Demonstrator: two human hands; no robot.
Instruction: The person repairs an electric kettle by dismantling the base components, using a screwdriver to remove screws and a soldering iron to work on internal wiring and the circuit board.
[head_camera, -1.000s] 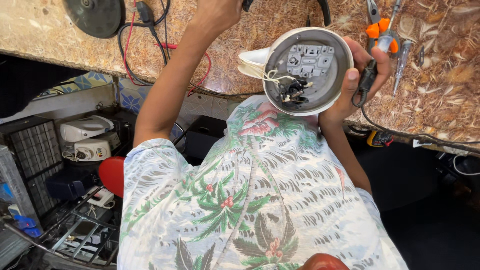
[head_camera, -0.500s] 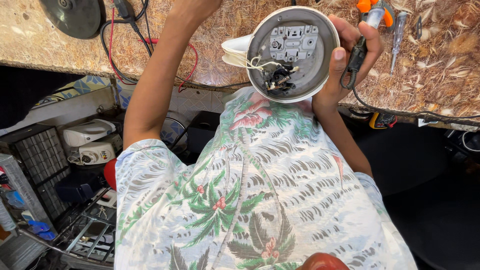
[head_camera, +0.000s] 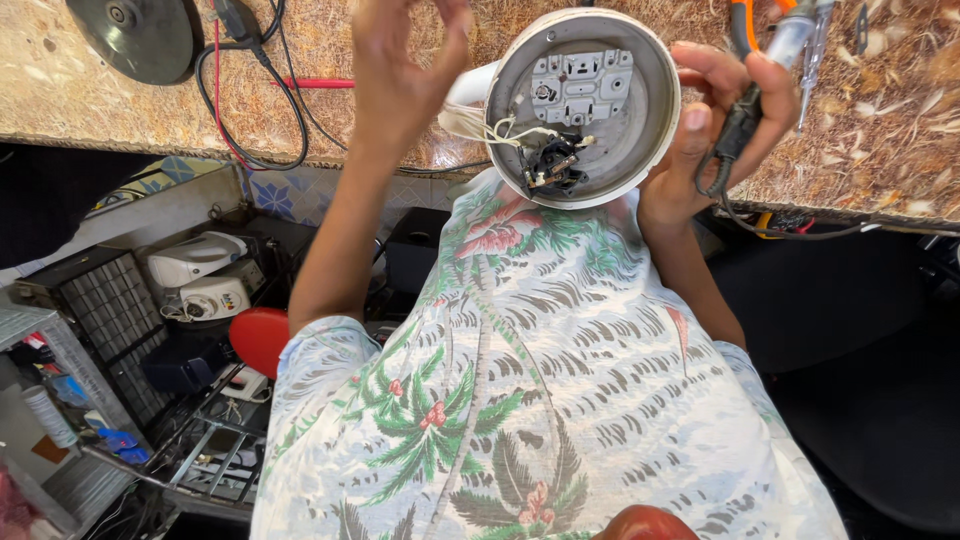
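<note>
A white electric kettle (head_camera: 585, 100) is held upside down over the speckled counter (head_camera: 880, 130), its bottom cover off and its wires and dark connector showing. My right hand (head_camera: 700, 140) grips the kettle's right rim and also pinches a black probe (head_camera: 738, 128) with a trailing black cable. My left hand (head_camera: 400, 70) hovers just left of the kettle with fingers spread, holding nothing; its fingertips are close to the kettle's spout and loose white wires.
A dark round kettle base (head_camera: 135, 35) and red and black test leads (head_camera: 260, 90) lie on the counter's left. Orange-handled pliers (head_camera: 745, 20) and a screwdriver (head_camera: 800, 40) lie at the right. Below left, white appliances (head_camera: 195, 270), a red round object (head_camera: 260, 335) and a drawer cabinet (head_camera: 100, 310).
My left hand has come back from beyond the top edge and now hangs open beside the kettle. The kettle stays in my right hand, shifted slightly in view.
</note>
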